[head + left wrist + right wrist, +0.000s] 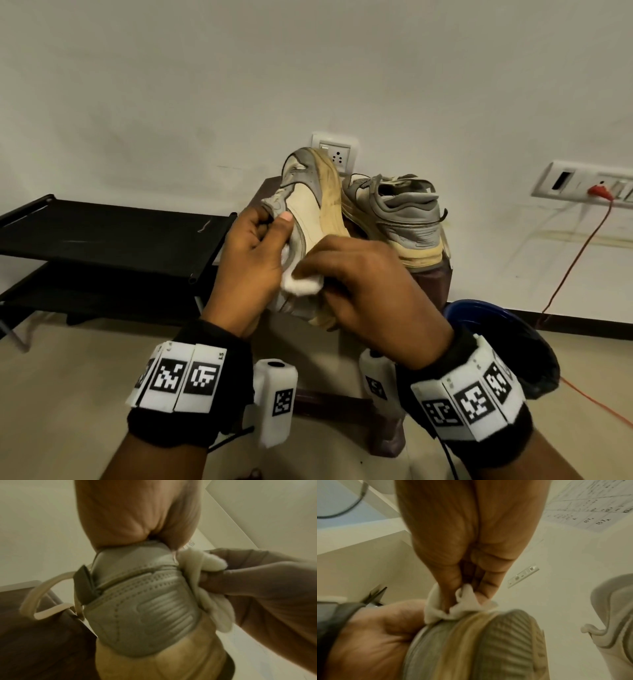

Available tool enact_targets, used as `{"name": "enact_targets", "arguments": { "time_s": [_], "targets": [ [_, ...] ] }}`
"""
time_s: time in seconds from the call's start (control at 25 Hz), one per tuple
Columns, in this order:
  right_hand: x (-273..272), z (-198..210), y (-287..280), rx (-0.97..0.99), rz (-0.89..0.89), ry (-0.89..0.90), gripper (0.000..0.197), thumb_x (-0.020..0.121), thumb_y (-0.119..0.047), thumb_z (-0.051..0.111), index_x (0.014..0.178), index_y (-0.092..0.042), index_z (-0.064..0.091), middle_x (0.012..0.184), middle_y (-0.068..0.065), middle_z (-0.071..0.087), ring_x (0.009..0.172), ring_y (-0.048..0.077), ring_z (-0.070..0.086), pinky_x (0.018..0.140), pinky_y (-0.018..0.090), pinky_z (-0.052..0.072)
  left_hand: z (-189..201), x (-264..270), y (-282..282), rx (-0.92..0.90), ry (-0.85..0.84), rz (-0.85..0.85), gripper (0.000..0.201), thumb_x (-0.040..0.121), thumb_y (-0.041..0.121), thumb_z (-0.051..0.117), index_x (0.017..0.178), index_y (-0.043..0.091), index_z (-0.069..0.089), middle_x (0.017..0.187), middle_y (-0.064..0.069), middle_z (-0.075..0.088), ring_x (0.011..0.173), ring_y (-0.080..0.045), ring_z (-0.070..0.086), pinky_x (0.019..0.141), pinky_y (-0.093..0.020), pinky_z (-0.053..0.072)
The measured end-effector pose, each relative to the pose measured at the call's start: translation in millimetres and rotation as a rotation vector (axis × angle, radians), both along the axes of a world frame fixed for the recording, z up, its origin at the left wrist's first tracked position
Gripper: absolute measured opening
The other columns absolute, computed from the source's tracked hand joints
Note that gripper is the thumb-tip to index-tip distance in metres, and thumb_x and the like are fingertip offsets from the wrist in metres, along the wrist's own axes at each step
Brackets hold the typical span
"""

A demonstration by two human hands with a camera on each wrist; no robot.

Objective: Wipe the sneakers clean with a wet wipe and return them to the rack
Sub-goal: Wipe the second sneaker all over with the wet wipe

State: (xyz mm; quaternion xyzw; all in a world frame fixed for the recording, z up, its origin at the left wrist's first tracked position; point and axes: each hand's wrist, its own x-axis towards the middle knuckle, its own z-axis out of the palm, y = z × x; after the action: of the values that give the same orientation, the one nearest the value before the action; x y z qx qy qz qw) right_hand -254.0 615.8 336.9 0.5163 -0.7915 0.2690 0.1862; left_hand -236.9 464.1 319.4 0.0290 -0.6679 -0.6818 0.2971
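My left hand [253, 246] grips a grey and cream sneaker [313, 205] by its upper, toe pointing up and away, its yellowed sole turned to the right. The heel of this sneaker [145, 608] fills the left wrist view. My right hand [359, 277] pinches a bunched white wet wipe [301, 284] and presses it on the sneaker's side near the heel. The wipe [453, 609] is seen crumpled between thumb and fingers in the right wrist view. The second sneaker [397, 219] rests on a brown stool [435, 284] behind.
A black two-tier shoe rack [102, 236] stands at the left against the wall. A blue bin with a black liner [507, 339] sits at the right on the floor. A red cord [579, 253] hangs from a wall socket [582, 185].
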Motion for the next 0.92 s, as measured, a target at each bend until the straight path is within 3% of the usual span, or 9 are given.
{"name": "enact_targets", "arguments": {
  "time_s": [0.12, 0.24, 0.36, 0.44, 0.52, 0.6, 0.68, 0.8, 0.92],
  "targets": [
    [7.7, -4.6, 3.0, 0.155, 0.009, 0.026, 0.021, 0.080, -0.009, 0.063, 0.099, -0.015, 0.072, 0.093, 0.001, 0.068, 0.084, 0.018, 0.064, 0.068, 0.039, 0.055, 0.3, -4.2, -5.0, 0.037, -0.014, 0.035, 0.013, 0.095, 0.025, 0.055, 0.097, 0.015, 0.063, 0.083, 0.005, 0.070, 0.082, -0.009, 0.069, 0.072, -0.023, 0.053],
    [2.8, -6.7, 2.4, -0.036, -0.086, 0.049, 0.019, 0.079, -0.012, 0.063, 0.096, -0.014, 0.072, 0.089, 0.001, 0.068, 0.079, 0.016, 0.063, 0.065, 0.036, 0.054, -0.4, -6.6, -10.1, -0.010, -0.054, 0.053, 0.016, 0.096, 0.028, 0.054, 0.100, 0.015, 0.063, 0.091, -0.003, 0.071, 0.088, -0.016, 0.069, 0.080, -0.032, 0.057],
    [-22.0, -9.2, 3.3, -0.149, -0.249, 0.036, 0.014, 0.079, -0.011, 0.065, 0.091, -0.014, 0.072, 0.085, 0.001, 0.067, 0.074, 0.016, 0.061, 0.064, 0.037, 0.052, 2.8, 0.0, -10.6, -0.084, -0.040, -0.020, 0.013, 0.096, 0.024, 0.054, 0.101, 0.022, 0.065, 0.090, 0.003, 0.072, 0.086, -0.006, 0.069, 0.075, -0.018, 0.055],
    [-39.3, -14.0, 3.9, -0.187, -0.329, 0.014, 0.014, 0.078, -0.008, 0.066, 0.090, -0.012, 0.073, 0.083, 0.003, 0.068, 0.073, 0.019, 0.063, 0.064, 0.040, 0.053, 3.2, 3.5, -9.3, -0.183, -0.027, -0.020, 0.007, 0.092, 0.024, 0.059, 0.095, 0.025, 0.066, 0.083, -0.003, 0.070, 0.077, -0.011, 0.067, 0.068, -0.018, 0.052],
    [-45.9, -18.3, 1.1, -0.213, -0.352, -0.007, 0.015, 0.077, -0.007, 0.067, 0.090, -0.012, 0.073, 0.083, 0.004, 0.069, 0.074, 0.019, 0.064, 0.066, 0.039, 0.054, 2.2, 5.5, -9.7, -0.349, -0.023, 0.165, 0.009, 0.085, 0.033, 0.068, 0.090, 0.026, 0.066, 0.074, -0.004, 0.063, 0.066, -0.016, 0.059, 0.061, -0.023, 0.049],
    [-44.0, -19.6, -4.2, -0.216, -0.351, -0.010, 0.014, 0.079, -0.012, 0.066, 0.091, -0.013, 0.073, 0.085, 0.002, 0.069, 0.075, 0.018, 0.064, 0.065, 0.038, 0.053, 1.5, 7.8, -10.5, -0.507, -0.005, 0.444, 0.026, 0.079, 0.043, 0.073, 0.091, 0.022, 0.062, 0.073, 0.005, 0.057, 0.066, -0.013, 0.053, 0.059, -0.026, 0.044],
    [-40.2, -20.9, -9.3, -0.235, -0.350, -0.014, 0.015, 0.081, -0.016, 0.063, 0.092, -0.013, 0.073, 0.085, 0.001, 0.068, 0.075, 0.018, 0.063, 0.064, 0.039, 0.053, 5.2, 12.1, -9.7, -0.705, -0.051, 0.638, 0.035, 0.080, 0.050, 0.069, 0.086, 0.017, 0.058, 0.075, 0.004, 0.057, 0.069, -0.015, 0.053, 0.059, -0.029, 0.038],
    [-36.8, -23.7, -16.8, -0.228, -0.365, -0.027, 0.016, 0.082, -0.015, 0.063, 0.094, -0.013, 0.073, 0.086, 0.001, 0.068, 0.076, 0.017, 0.063, 0.065, 0.039, 0.053, 6.7, 16.6, -10.6, -0.849, -0.270, 0.689, 0.049, 0.087, 0.060, 0.050, 0.082, 0.013, 0.062, 0.074, -0.002, 0.058, 0.067, -0.017, 0.051, 0.059, -0.030, 0.032],
    [-34.7, -24.0, -23.0, -0.228, -0.377, -0.013, 0.016, 0.084, -0.016, 0.063, 0.095, -0.013, 0.073, 0.086, 0.002, 0.068, 0.075, 0.018, 0.062, 0.063, 0.040, 0.053, 3.8, 20.0, -19.7, -0.822, -0.275, 0.611, 0.045, 0.092, 0.052, 0.049, 0.088, 0.011, 0.068, 0.082, -0.005, 0.060, 0.074, -0.019, 0.054, 0.063, -0.030, 0.036]
  ]
}}
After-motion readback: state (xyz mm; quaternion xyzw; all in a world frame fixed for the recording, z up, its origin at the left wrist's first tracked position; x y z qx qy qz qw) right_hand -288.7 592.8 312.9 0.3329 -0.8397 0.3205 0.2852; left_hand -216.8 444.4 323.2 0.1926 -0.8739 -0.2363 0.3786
